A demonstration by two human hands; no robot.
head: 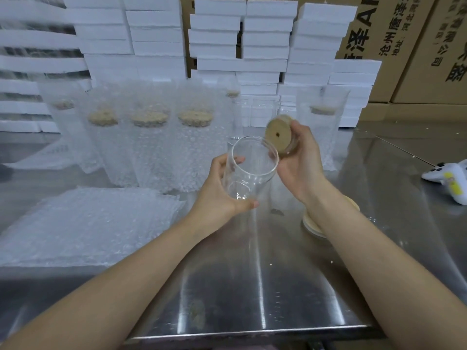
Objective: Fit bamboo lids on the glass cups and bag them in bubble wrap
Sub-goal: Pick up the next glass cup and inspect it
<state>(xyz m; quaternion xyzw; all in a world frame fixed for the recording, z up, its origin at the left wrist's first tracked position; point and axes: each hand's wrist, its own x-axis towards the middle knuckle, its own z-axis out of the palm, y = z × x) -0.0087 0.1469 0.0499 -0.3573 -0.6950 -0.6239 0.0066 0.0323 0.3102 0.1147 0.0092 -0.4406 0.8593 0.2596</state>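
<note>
Between both hands, left hand grips the glass cup, right hand pinches the bamboo lid: level it, then press evenly.

A packing area in a warehouse: stacked white foam boxes, printed cardboard cartons, a stainless steel worktable, and bubble-wrapped cups in rows

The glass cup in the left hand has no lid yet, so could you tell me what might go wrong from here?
The left hand grips the cup low, tilted above the steel table; a slip could crack it. The lid in the right hand is tilted and apart from the rim, so it may seat crooked. The right forearm lies over spare lids and could knock them.
</note>
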